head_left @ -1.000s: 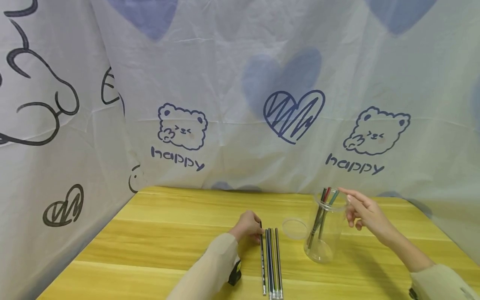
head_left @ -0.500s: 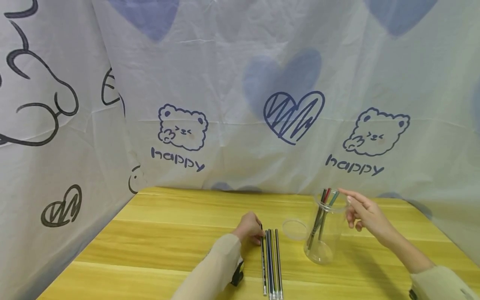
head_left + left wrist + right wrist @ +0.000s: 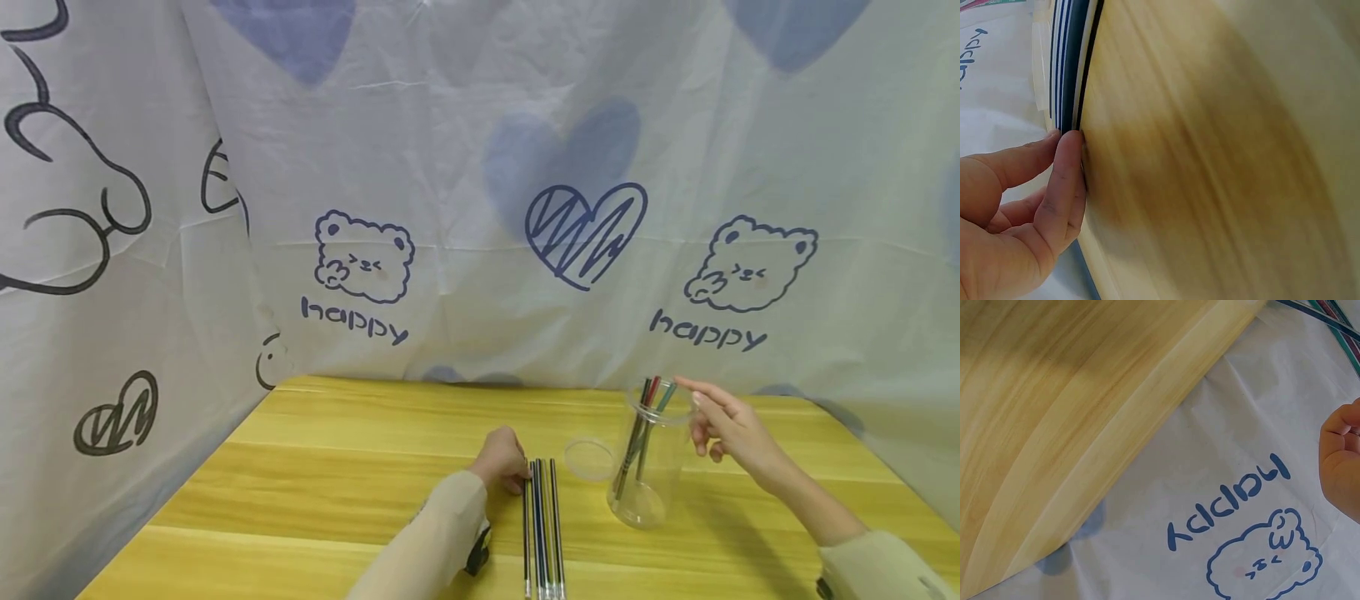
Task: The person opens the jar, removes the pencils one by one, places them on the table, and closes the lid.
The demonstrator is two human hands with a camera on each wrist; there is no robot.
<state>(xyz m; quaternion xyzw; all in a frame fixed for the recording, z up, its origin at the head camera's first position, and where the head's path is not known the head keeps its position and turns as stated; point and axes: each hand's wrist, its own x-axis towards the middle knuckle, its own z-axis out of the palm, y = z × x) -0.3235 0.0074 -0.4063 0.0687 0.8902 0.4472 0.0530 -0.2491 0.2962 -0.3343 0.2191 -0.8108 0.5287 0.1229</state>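
Note:
Several dark pencils [image 3: 539, 533] lie side by side on the table, their silver ferrules toward me. My left hand [image 3: 502, 458] pinches the far end of the leftmost pencil [image 3: 527, 533]. In the left wrist view, the thumb and forefinger of that hand [image 3: 1041, 194] meet at the ends of the striped pencils [image 3: 1072, 62]. A clear jar [image 3: 639, 507] stands upright to the right, holding several pencils [image 3: 636, 446], with red and teal ends showing. My right hand [image 3: 738, 429] touches the jar's rim with a straight forefinger and thumb tip; its other fingers are loosely bent.
A clear round lid [image 3: 590, 460] lies flat on the wood-grain table [image 3: 337, 467], between the pencil row and the jar. A white printed cloth [image 3: 465, 167] hangs behind the table, and another stretch runs along its left side.
My left hand has moved slightly right and toward me, and the leftmost pencil has slid closer to the row, its far end now nearly level. The right hand and jar stay put.

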